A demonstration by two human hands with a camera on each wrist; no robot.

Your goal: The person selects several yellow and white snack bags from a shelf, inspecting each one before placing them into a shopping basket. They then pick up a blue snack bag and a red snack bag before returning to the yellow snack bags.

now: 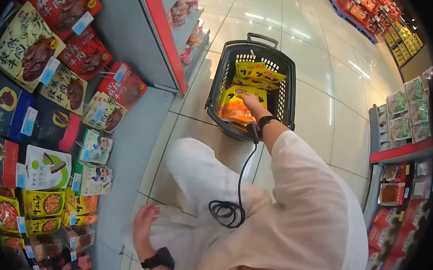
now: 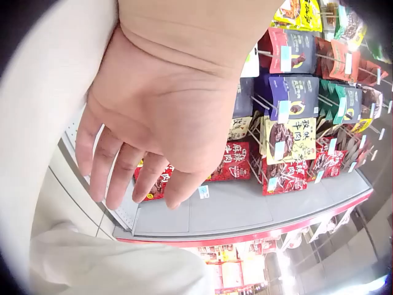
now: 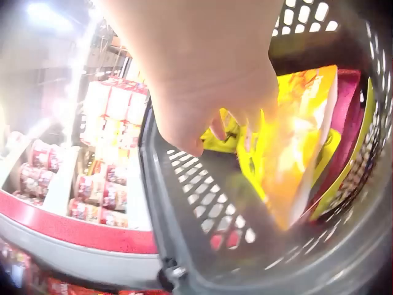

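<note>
Head view: the dark basket (image 1: 290,104) sits on the tiled floor (image 1: 310,108), ahead of the person's knee (image 1: 190,154). The yellow-and-orange packet (image 1: 235,109) lies inside the basket, at its left side, with yellow packets (image 1: 258,74) standing behind it. The right hand (image 1: 256,106) reaches into the basket and touches the yellow-and-orange packet; its fingers are partly hidden, so whether they pinch it or only rest on it cannot be told. The left hand (image 1: 144,221) hangs well apart from the basket, fingers loosely spread and holding nothing. A black cable (image 1: 240,183) trails from the right wrist. Left of the basket, hanging packets (image 1: 30,50) fill a rack; further right of the basket stand shelves (image 1: 401,151) of packaged goods.
</note>
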